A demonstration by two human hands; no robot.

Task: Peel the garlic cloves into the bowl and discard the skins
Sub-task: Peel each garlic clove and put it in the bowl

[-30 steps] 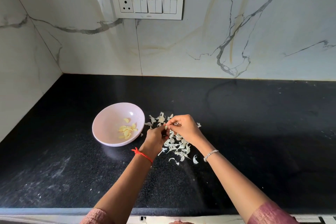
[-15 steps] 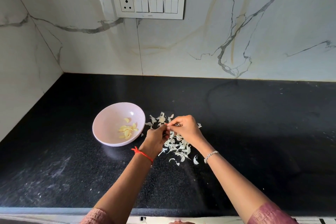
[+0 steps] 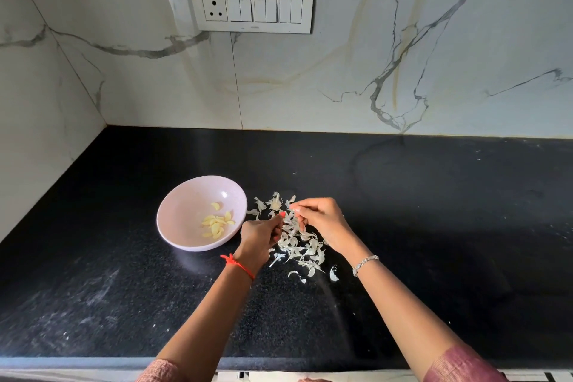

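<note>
A pale pink bowl (image 3: 183, 217) sits on the black countertop (image 3: 403, 211) and holds several peeled yellow garlic cloves (image 3: 218, 223). To its right lies a heap of white garlic skins (image 3: 302, 249). My left hand (image 3: 260, 237) is curled over the heap's left edge, fingers closed round something small that I cannot make out. My right hand (image 3: 322, 220) is just right of it, fingertips pinching a strip of skin (image 3: 290, 206) above the heap. The two hands are a small gap apart.
A marble wall rises behind the counter with a white switch and socket panel (image 3: 251, 7). A second marble wall (image 3: 34, 133) closes the left side. The counter's front edge (image 3: 93, 361) runs along the bottom. Pale dusty streaks mark the counter at left front.
My hands have drawn slightly apart; the right one has pulled a piece of skin away to the right. Bowl and skins have stayed put.
</note>
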